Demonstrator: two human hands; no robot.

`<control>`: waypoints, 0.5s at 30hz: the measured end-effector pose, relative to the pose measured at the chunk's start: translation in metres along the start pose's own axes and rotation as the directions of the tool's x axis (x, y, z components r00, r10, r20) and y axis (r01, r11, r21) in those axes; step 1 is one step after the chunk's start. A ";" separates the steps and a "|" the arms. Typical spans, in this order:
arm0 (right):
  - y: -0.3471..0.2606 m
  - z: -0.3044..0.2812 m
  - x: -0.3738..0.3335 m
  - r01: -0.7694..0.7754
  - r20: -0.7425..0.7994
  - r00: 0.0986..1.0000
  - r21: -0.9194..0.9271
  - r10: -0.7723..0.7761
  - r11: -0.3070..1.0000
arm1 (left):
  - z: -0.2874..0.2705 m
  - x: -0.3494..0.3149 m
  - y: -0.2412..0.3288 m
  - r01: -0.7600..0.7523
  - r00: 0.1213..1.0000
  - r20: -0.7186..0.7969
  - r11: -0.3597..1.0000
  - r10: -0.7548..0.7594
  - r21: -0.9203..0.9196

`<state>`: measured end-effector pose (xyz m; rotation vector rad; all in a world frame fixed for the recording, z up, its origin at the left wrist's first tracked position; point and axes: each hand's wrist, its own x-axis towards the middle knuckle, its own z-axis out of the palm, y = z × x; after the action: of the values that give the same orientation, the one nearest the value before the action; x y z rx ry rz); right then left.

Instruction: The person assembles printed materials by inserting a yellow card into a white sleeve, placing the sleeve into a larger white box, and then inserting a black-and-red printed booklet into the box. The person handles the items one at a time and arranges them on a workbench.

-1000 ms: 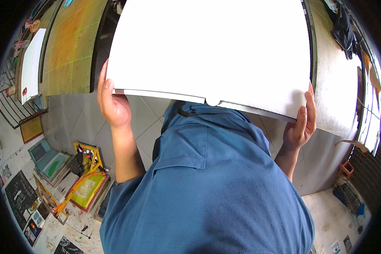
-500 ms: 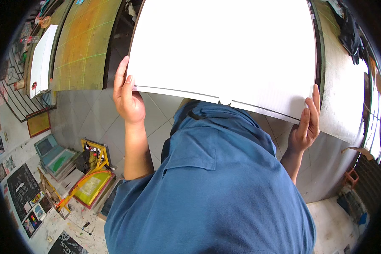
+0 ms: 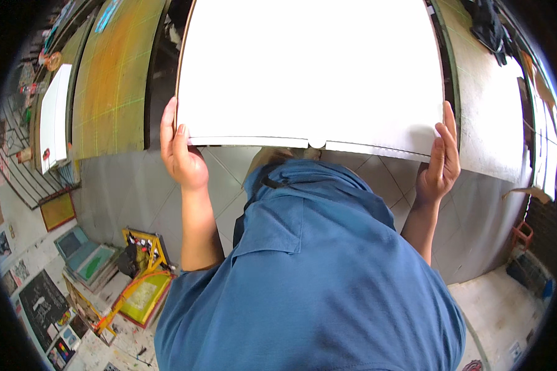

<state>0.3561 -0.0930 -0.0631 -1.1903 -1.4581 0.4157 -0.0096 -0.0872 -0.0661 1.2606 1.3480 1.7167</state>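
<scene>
A large flat white cardboard box (image 3: 309, 74) spans the space in front of my body, its near edge slit lengthwise with a small round notch at the middle. My left hand (image 3: 185, 154) grips its near left corner, fingers running up along the side and the thumb near the edge. At the near right corner, my right hand (image 3: 439, 162) clasps the opposite side in the same way. The box's far part runs out of the picture, and strong glare whitens its top.
Worn yellow-green boards (image 3: 111, 80) stand to the left, with a pale tabletop (image 3: 489, 117) on the right. A white sheet (image 3: 54, 117) lies at far left. Yellow-framed screens (image 3: 143, 300) lean lower left. Dark cloth (image 3: 490, 31) hangs at the upper right. Grey tiles (image 3: 130, 191) cover the floor.
The near edge of the box now sits more level, its right corner having come up relative to the left. In the picture, box and both hands have shifted slightly left. Both hands keep their hold.
</scene>
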 end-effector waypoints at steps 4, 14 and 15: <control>0.004 0.001 -0.003 0.020 -0.038 0.999 0.042 -0.018 0.999 | -0.001 -0.001 -0.004 -0.031 0.999 0.019 0.999 0.031 0.029; -0.027 0.012 -0.066 -0.207 -0.573 0.738 0.312 0.358 0.927 | -0.006 -0.005 0.007 -0.080 0.982 0.152 0.976 0.112 -0.202; -0.006 0.006 -0.094 -0.142 -0.576 0.781 0.213 0.242 0.967 | -0.010 -0.007 0.005 -0.077 0.975 0.187 0.977 0.116 -0.201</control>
<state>0.3322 -0.1717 -0.1095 -1.2018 -0.7390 0.2489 -0.0158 -0.0980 -0.0641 1.3639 0.9951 1.6911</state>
